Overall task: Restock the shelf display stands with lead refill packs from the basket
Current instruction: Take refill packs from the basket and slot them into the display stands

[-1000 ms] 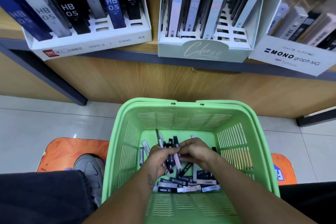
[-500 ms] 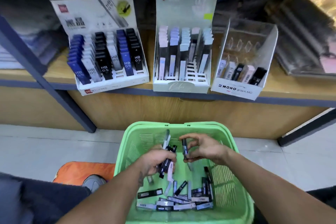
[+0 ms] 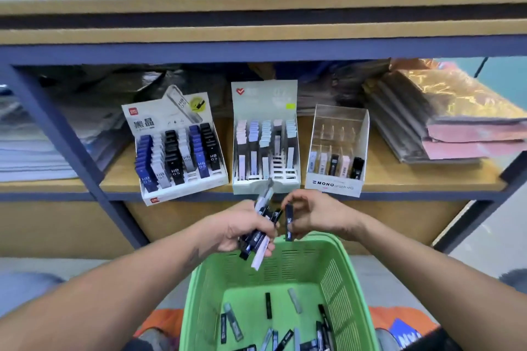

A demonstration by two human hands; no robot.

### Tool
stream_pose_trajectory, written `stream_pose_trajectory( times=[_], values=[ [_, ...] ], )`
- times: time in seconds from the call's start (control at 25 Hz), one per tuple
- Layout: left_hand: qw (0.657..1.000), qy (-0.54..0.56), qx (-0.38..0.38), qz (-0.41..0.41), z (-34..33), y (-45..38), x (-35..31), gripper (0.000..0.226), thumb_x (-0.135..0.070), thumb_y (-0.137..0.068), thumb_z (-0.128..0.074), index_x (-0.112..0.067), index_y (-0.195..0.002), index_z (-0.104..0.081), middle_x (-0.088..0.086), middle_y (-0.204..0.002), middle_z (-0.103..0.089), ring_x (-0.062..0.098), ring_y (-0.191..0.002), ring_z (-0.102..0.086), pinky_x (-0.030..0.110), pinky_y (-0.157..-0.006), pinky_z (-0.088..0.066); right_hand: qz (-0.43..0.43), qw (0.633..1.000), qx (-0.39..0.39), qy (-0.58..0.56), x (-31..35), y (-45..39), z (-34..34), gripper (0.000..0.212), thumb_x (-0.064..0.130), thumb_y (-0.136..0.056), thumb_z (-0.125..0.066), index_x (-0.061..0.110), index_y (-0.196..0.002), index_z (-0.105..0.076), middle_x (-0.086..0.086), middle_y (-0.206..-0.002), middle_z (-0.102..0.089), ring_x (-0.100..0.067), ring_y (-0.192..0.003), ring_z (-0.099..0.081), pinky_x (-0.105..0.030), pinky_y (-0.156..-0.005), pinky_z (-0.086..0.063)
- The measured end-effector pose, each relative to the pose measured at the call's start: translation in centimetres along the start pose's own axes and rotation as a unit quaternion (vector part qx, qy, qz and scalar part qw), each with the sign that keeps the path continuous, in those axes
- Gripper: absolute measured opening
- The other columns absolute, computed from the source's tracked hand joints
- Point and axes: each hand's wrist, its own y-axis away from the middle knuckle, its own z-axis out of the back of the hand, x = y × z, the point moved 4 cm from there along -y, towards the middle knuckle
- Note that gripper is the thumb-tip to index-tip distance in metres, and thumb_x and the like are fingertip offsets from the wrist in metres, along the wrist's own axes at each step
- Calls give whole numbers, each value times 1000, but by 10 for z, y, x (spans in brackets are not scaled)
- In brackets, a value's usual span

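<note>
Left hand (image 3: pixel 242 226): raised at centre, fingers curled round a bundle of lead refill packs (image 3: pixel 258 232), back of hand up. Left forearm: bare, runs in from the near left, small dark mark near the wrist. Right hand (image 3: pixel 316 215): just right of the left, thumb and fingers pinching a single dark pack (image 3: pixel 289 222), held upright. Right forearm: bare, enters from the near right.
</note>
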Motion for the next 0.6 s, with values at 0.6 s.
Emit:
stream_pose_trajectory(
  times=[0.6],
  values=[
    [976, 27, -152, -154, -20, -16, -112, 16, 16, -81, -67, 12, -94, -58, 29, -73, -68, 34, -60, -66, 45, -66, -60, 115, 982, -146, 45, 84, 25, 102, 28, -4, -90, -69, 8, -115, -69, -15, -92, -77, -29, -87, -76, -38, -84, -62]
  ],
)
